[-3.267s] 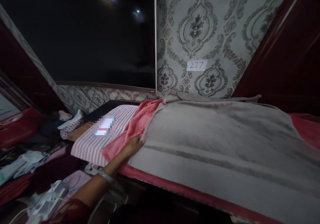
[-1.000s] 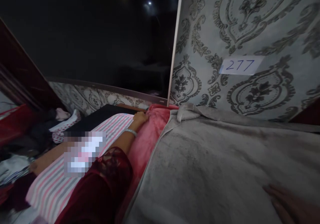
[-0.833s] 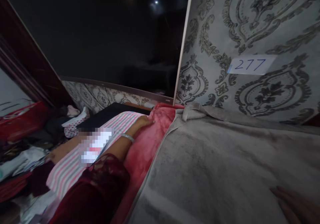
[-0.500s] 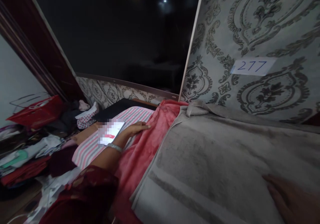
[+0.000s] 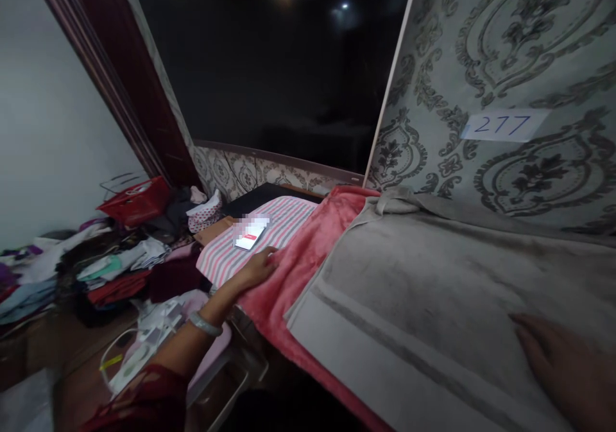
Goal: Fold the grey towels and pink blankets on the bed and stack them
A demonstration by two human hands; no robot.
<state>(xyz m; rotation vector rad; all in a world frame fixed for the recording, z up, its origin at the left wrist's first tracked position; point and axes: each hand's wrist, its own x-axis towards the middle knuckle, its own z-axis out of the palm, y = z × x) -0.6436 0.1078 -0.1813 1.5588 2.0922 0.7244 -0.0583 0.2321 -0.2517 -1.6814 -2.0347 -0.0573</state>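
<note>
Red basket (image 5: 137,202) at nine o'clock holds something white beside heaped clothes (image 5: 96,271). One phone (image 5: 250,237) lies on one striped cloth (image 5: 260,239). Left hand (image 5: 260,269) presses flat, fingers spread, on the fuzzy pink blanket (image 5: 308,259); right hand (image 5: 572,368) lies flat at four o'clock on one grey towel (image 5: 433,291), grasping nothing.

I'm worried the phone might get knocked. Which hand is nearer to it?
Left. The left hand rests on the pink blanket, just in front of the phone on the striped cloth. The right hand lies far off on the grey towel.
</note>
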